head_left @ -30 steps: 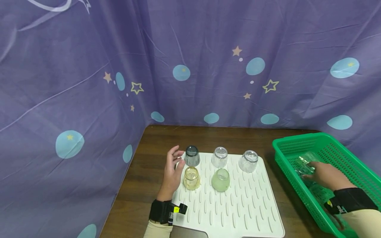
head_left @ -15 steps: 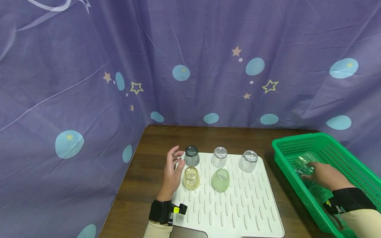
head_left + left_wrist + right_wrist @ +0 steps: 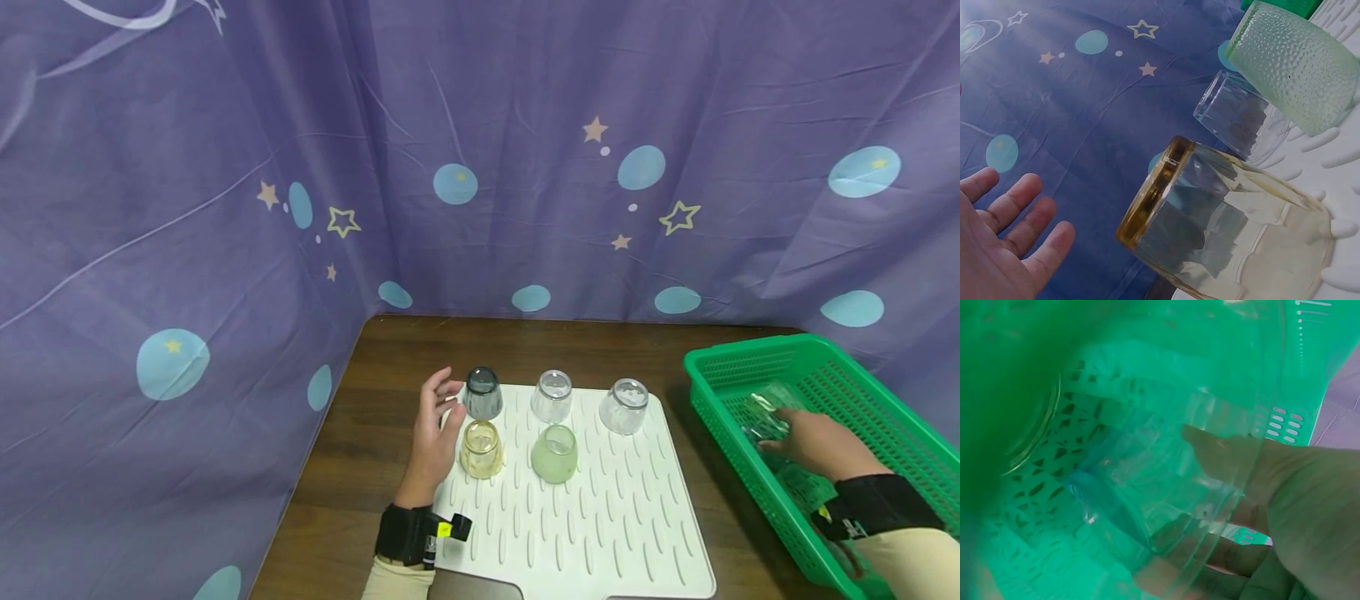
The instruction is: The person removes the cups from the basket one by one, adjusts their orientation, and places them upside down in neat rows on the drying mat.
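Note:
In the head view my left hand (image 3: 437, 433) stands raised at the left edge of the white draining mat (image 3: 592, 542), fingers relaxed, holding nothing. Closest to it are a dark grey glass (image 3: 483, 395) and an amber glass (image 3: 482, 450), both upside down. A green textured glass (image 3: 555, 455) and two clear glasses, one in the middle (image 3: 552, 398) and one at the right (image 3: 624, 408), share the mat. Inside the green basket (image 3: 750, 487), my right hand (image 3: 825, 446) grips a bluish clear glass (image 3: 1129, 506), thumb and fingers on opposite sides in the right wrist view.
Other transparent glassware (image 3: 798, 487) lies in the basket below the right hand. The basket's raised wall stands between that hand and the mat. A patterned purple curtain (image 3: 525, 233) borders the brown wooden table (image 3: 330, 500) at the back and left.

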`<state>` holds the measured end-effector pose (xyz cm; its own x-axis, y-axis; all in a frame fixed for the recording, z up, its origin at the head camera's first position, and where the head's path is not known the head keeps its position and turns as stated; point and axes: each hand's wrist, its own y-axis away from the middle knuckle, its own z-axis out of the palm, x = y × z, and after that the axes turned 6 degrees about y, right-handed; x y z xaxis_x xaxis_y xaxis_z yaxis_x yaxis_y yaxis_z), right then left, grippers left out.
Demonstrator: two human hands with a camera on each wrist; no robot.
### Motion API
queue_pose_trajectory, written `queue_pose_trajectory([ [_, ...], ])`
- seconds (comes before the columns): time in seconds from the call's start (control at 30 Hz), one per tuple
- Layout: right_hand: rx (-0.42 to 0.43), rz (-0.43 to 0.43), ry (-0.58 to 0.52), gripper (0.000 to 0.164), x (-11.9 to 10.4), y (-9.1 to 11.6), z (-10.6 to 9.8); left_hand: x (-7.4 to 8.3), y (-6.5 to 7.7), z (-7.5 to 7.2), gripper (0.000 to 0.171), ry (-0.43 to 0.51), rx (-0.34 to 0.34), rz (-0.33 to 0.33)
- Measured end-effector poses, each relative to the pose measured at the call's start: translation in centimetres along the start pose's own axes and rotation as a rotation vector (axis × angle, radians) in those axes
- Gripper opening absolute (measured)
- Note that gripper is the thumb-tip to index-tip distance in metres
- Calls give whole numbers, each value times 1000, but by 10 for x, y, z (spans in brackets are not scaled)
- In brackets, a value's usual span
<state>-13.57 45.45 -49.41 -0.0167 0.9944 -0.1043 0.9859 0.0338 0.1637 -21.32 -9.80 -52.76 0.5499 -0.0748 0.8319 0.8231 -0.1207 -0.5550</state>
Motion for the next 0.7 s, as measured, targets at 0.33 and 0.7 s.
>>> queue_pose_trajectory([
  [0.33,12,2,8,79,3,0,3,10,0,3,57,-21,8,-9],
  [0.7,86,14,19,82,1,8,11,1,-1,3,55,6,-9,-10],
])
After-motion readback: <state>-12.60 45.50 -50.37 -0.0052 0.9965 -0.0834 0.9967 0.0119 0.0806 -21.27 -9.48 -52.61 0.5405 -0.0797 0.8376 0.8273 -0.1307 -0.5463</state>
